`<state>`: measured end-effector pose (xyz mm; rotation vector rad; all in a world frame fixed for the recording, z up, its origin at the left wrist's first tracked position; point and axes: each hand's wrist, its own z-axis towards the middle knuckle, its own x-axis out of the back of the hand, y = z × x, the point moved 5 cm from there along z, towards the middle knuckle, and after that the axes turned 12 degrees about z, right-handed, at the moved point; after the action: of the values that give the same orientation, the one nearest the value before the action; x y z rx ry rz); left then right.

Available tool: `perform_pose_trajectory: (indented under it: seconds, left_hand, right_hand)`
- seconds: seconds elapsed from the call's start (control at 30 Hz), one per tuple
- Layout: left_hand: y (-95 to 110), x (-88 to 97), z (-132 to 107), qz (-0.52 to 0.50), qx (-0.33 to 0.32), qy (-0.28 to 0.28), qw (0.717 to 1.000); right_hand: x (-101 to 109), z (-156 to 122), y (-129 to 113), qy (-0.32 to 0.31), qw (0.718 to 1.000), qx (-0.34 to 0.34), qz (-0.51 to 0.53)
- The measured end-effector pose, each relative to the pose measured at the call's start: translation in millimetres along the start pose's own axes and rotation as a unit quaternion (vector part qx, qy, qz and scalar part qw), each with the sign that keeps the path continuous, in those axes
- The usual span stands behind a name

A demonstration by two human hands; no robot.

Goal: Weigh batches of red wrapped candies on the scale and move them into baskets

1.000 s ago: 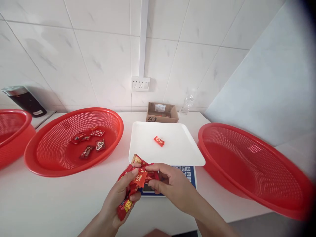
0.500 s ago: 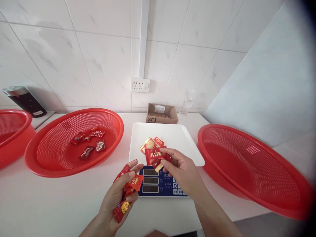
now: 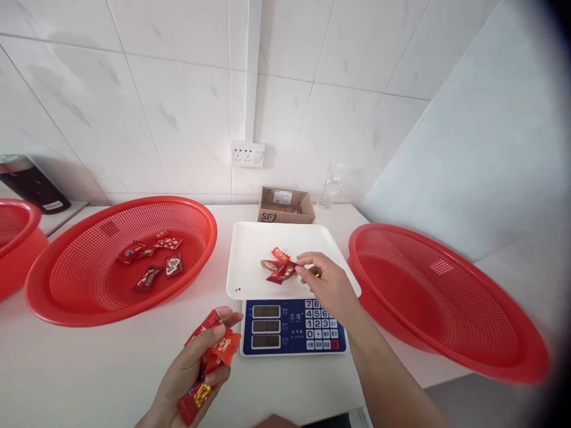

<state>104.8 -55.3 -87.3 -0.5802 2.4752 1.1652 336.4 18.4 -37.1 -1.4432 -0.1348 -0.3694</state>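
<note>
"What do we see at the back of the table (image 3: 111, 368)?"

"We see a cardboard box (image 3: 292, 218) marked SF, a white label (image 3: 282, 197) inside it, and a clear plastic bottle (image 3: 331, 187) just to its right."

"And behind those?"

"We have a tiled wall (image 3: 178, 107) with a white socket (image 3: 247, 154), a white cable duct (image 3: 253, 71) running up from it."

"Far left?"

"There we make out a black cylinder (image 3: 33, 184) with a silver-coloured top (image 3: 14, 162)."

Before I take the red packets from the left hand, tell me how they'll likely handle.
The red packets are probably light, being small. They look shiny-wrapped, so may slip. Bunched in the left hand, they could scatter.
</note>
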Motion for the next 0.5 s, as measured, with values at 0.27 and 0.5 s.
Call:
perform_pose_trajectory:
  seconds: [0.27, 0.5]
  left_hand:
    - [-8, 11.2, 10, 0.013, 0.012, -0.011, 1.000]
    - [-11, 10.7, 10, 0.023, 0.019, -0.019, 0.999]
  right_hand:
    - [48, 10, 9, 0.192, 0.978, 0.008, 0.081]
    - [40, 26, 36, 0.111, 0.994, 0.004, -0.010]
